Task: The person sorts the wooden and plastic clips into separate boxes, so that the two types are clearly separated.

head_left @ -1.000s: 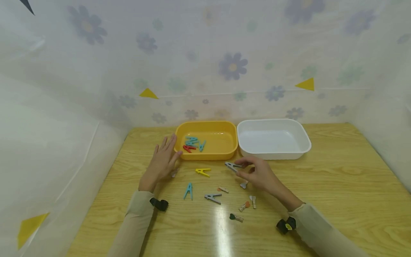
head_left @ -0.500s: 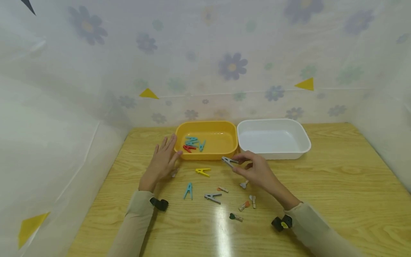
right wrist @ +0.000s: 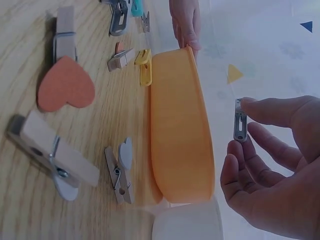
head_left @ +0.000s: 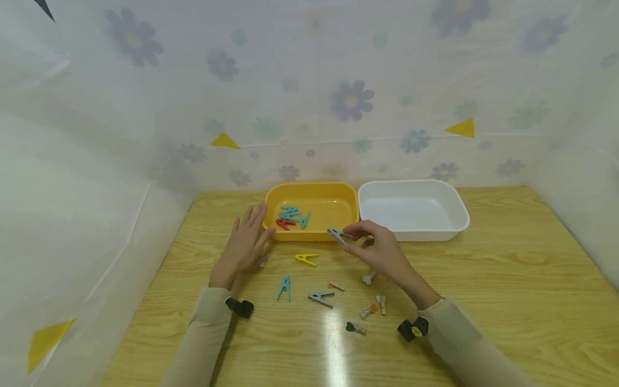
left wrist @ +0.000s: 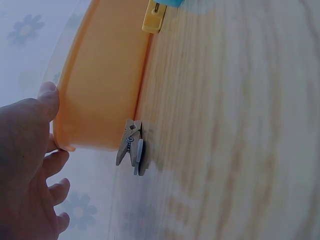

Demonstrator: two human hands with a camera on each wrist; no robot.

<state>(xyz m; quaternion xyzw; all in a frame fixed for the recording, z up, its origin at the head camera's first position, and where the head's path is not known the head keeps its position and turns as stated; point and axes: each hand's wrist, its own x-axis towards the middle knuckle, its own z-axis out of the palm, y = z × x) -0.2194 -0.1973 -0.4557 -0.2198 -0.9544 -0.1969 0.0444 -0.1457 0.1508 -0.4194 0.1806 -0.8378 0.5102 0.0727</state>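
Pinched in my right grip, a gray clothespin has just moved forward and left to the near rim of the yellow tray, closer but, I judge, not yet inside; well left, my other grip lies spread against that tray's end.

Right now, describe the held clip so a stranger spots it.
Find the yellow tray, left of the white tray. By its near right corner, the right hand pinches a gray clip. The other gray clip lies on the table; this one alone is held up.
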